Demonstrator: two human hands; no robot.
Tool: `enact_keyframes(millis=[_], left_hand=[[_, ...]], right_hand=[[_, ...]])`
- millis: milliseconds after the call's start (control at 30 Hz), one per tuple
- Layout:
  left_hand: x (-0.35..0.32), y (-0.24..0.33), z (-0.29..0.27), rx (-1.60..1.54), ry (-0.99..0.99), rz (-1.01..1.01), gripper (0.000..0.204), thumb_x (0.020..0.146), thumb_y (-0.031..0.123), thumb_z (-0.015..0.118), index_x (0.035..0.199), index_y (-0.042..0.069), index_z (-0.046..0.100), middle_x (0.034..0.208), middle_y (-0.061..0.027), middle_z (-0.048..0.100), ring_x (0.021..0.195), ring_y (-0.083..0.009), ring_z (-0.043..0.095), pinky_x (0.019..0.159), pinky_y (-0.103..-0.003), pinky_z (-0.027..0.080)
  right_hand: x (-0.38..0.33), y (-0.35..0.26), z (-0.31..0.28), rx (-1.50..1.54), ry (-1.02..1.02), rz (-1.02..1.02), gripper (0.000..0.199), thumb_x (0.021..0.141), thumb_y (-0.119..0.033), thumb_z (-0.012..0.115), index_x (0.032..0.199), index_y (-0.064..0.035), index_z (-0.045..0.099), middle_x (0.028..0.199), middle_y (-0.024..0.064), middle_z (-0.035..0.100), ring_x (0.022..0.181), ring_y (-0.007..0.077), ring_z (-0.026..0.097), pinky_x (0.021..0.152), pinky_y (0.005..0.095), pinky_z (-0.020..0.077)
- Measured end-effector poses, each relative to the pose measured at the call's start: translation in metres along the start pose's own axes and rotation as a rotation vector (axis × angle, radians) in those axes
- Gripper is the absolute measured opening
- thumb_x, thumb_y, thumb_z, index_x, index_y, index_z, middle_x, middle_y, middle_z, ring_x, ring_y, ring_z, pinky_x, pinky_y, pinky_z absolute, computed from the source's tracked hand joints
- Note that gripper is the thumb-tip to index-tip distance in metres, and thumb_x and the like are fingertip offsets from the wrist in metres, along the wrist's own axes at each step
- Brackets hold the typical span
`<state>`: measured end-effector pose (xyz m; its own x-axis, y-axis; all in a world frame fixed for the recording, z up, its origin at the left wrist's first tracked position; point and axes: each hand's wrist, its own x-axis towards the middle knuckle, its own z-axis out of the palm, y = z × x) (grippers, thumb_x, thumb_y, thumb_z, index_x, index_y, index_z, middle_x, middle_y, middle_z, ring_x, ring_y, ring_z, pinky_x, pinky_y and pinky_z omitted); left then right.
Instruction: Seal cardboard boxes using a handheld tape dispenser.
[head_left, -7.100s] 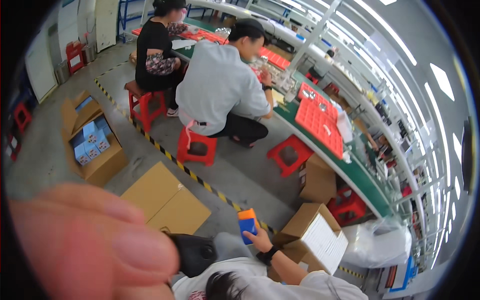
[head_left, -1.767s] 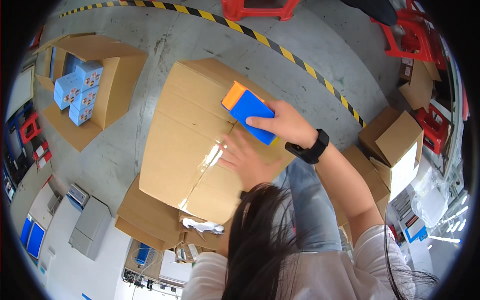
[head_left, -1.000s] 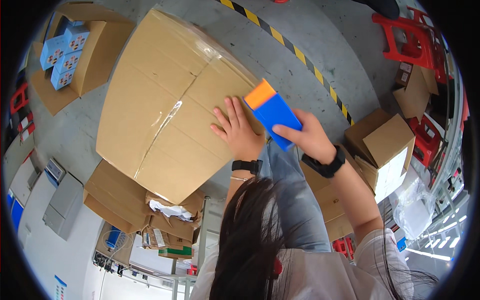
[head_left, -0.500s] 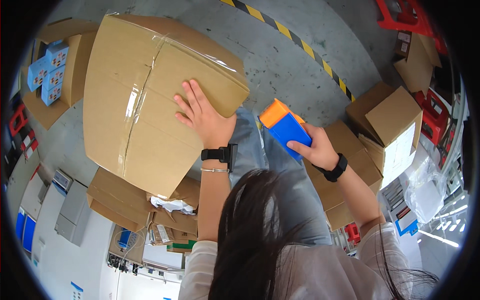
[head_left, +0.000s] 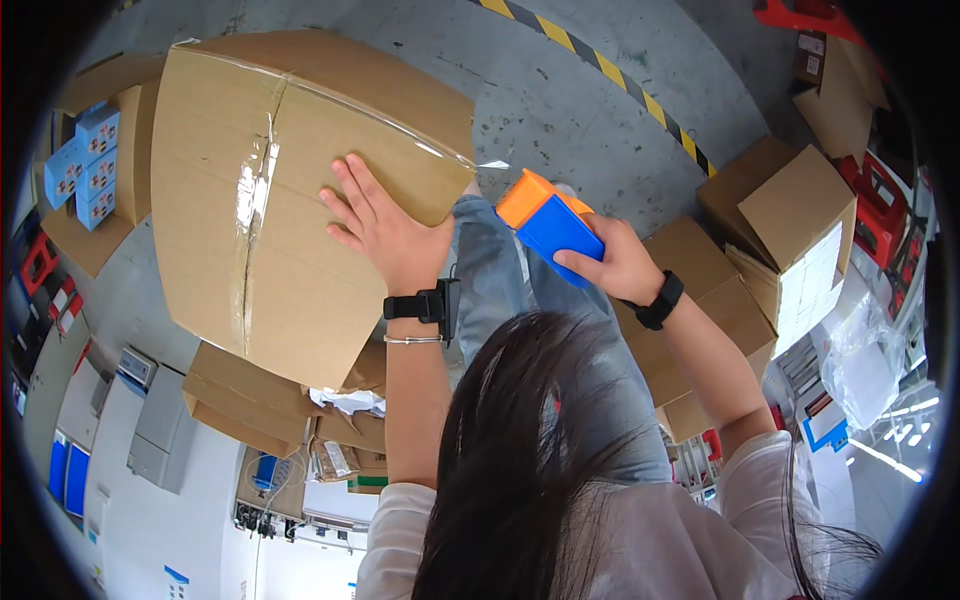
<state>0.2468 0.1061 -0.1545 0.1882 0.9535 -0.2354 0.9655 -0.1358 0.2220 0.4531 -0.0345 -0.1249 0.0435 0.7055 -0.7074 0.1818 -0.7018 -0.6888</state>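
A large brown cardboard carton (head_left: 210, 200) stands at the left of my legs, with clear tape along its middle seam and along its far right edge. My left hand (head_left: 385, 225) lies flat on its face, fingers spread. In my right hand (head_left: 622, 262) is a blue and orange tape dispenser (head_left: 556, 238), gripped around its blue body with the thumb across it. Its orange end points toward the carton's right corner, apart from it. A loose tape end (head_left: 493, 164) juts out from that corner.
An open carton (head_left: 135, 150) with several light blue boxes stands at far left. Open cartons (head_left: 810, 215) lie to the right, beside red stools (head_left: 875, 215) and a clear plastic bag (head_left: 862, 365). Another carton (head_left: 245, 395) sits below the big one. Yellow-black striped tape (head_left: 600, 65) crosses the floor.
The carton and my left hand on it have shifted left in view. My right hand has moved left and farther away with the tape dispenser. A loose tape end now shows at the carton's corner.
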Motion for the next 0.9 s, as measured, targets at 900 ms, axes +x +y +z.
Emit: enact_keyframes(millis=[900], left_hand=[[0.007,0.03,0.011,0.217,-0.112,-0.145,0.142,0.055,0.065,0.079,0.145,-0.006,-0.005,0.152,-0.0283,-0.003,0.136,-0.0554,0.002,0.102,-0.069,0.019]], right_hand=[[0.036,0.052,0.019,-0.22,0.099,-0.148,0.044,0.077,-0.043,0.066,0.088,-0.0011,0.061,0.076,0.0189,0.062,0.075,0.0376,0.06,0.069,0.0438,0.0471]])
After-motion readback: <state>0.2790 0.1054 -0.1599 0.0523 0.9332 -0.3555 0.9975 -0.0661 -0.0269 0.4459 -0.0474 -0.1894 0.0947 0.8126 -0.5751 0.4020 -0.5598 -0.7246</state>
